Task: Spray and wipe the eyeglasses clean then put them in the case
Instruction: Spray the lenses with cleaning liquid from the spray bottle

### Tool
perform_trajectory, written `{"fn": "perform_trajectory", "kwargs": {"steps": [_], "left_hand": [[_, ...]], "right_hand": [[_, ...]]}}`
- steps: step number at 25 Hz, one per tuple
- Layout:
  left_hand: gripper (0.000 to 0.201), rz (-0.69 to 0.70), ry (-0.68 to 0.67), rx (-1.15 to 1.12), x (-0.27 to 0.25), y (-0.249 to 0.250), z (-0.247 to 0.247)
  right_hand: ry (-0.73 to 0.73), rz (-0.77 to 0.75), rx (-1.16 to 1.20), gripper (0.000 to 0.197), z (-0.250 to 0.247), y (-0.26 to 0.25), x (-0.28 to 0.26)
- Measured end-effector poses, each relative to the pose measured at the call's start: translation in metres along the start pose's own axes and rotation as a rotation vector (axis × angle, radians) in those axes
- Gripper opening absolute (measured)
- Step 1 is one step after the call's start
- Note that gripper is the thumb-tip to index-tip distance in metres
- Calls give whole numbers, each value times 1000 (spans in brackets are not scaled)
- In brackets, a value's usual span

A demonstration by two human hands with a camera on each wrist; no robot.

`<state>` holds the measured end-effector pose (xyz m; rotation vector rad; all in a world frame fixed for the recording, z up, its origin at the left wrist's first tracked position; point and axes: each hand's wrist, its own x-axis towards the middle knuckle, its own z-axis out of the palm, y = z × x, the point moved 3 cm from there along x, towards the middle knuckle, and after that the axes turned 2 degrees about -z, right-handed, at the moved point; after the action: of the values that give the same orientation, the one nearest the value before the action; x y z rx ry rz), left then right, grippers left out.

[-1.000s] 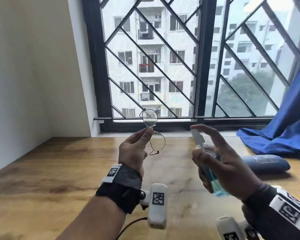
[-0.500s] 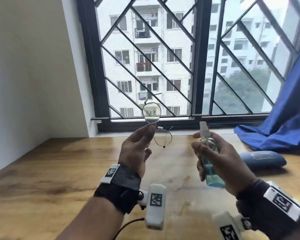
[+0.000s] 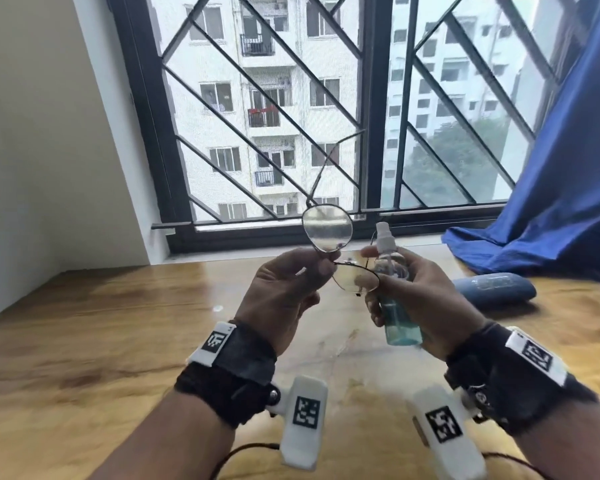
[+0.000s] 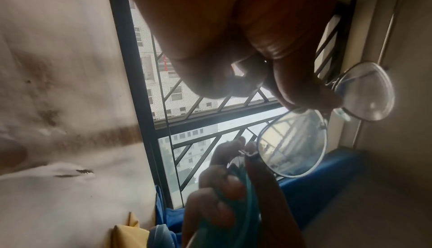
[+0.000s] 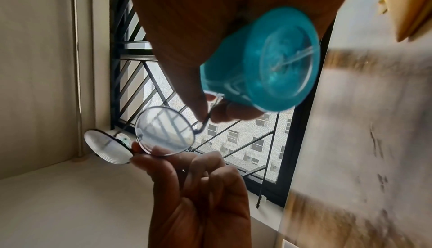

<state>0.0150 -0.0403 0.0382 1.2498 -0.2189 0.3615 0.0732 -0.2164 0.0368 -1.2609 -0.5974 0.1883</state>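
Observation:
Thin-rimmed round eyeglasses [image 3: 327, 233] are held up in front of the window. My left hand [image 3: 321, 266] pinches them at the bridge, between the two lenses [image 4: 292, 144]. One temple arm sticks up towards the window. My right hand [image 3: 378, 271] grips a small clear spray bottle [image 3: 400, 323] with blue liquid and a white nozzle, upright and right beside the lower lens. In the right wrist view its thumb and a fingertip [image 5: 201, 109] also pinch the frame's hinge by the near lens [image 5: 163, 133], above the bottle's base [image 5: 264, 61]. A blue case [image 3: 492, 287] lies shut on the table to the right.
A wooden table [image 3: 101, 341] runs up to the barred window [image 3: 374, 133]. Blue cloth [image 3: 551, 202] is heaped at the back right, behind the case. Something yellow [image 4: 126, 233] shows at the edge of the left wrist view. A white wall [image 3: 32, 168] stands on the left.
The right hand has brought the bottle left to the glasses, and its fingertips now pinch the frame's hinge. The left hand turned the glasses, so a temple arm points up.

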Motion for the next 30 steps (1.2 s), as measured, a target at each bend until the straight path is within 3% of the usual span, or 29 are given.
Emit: {"fn": "perform_trajectory", "kwargs": {"steps": [3,6,9,12,14,17,22,24,27,30], "left_hand": [[12,18,24,88,-1,1,3],[9,7,46,177,0,1,0],[15,-122,-1,242,-4,-4,2],[29,-284,-31,155,-6,-6,4],[39,-319,-71,240,-5,-8,4],[29,-395,-220,383,-9,-13,4],[26,-581,-319,455,-15,-16,3],[24,-593,-259,414,-14,-15,2],[26,-501,-25,352,-7,-9,-8],[18,-417,215,264,-1,-8,-22]], "right_hand": [[101,-139,-56,44,-5,-9,0],[238,-352,-394,39,-22,-21,0],[320,-482,-676,37,-34,-29,-1],[269,-557,-671,36,-34,-35,-3],[185,-578,-706,36,-31,-35,-4],[108,-592,-786,35,-25,-35,-6],[86,-597,-776,36,-21,-35,-8],[95,-543,-776,47,-21,-32,-6],[103,-401,-710,67,-26,-28,-2],[37,-379,-730,66,-23,-30,-4]]}}
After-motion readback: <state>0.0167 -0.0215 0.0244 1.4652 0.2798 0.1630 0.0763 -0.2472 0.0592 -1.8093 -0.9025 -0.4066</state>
